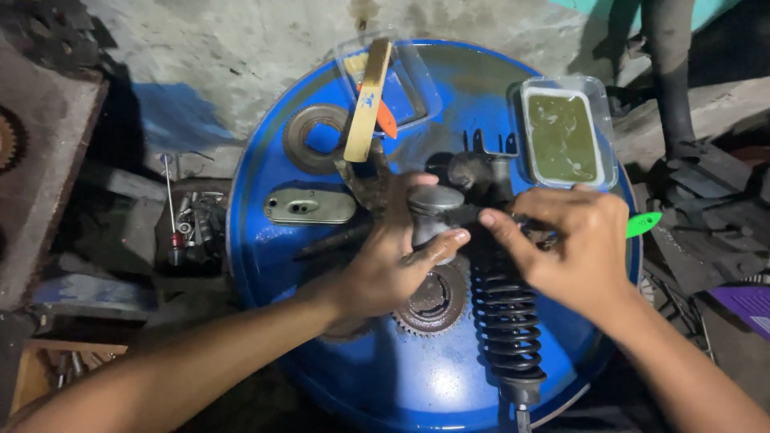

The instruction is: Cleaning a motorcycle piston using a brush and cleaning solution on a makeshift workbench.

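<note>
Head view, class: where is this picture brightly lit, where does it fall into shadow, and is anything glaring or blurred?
In the head view, light falls brightest on the blue drum top, with soft glare near its front edge; the floor and clutter at left and right sink into deep shadow; the left hand and right hand are slightly soft, the grey piston between them fairly clear.

Floor (241, 48): rough grey concrete, stained and patchy, with a smear of blue paint (172, 112) at left. Work surface: the round blue lid of a steel drum (265, 256), serving as tabletop, scuffed and glossy under a direct light from above. Left edge: dark timber block (40, 176) and a wooden box (48, 369) in shadow. Upper right: a teal-painted strip (593, 6) and a dark upright post (670, 72). Right side: black scrap pieces (706, 208) piled on the ground, dimly lit.
</note>
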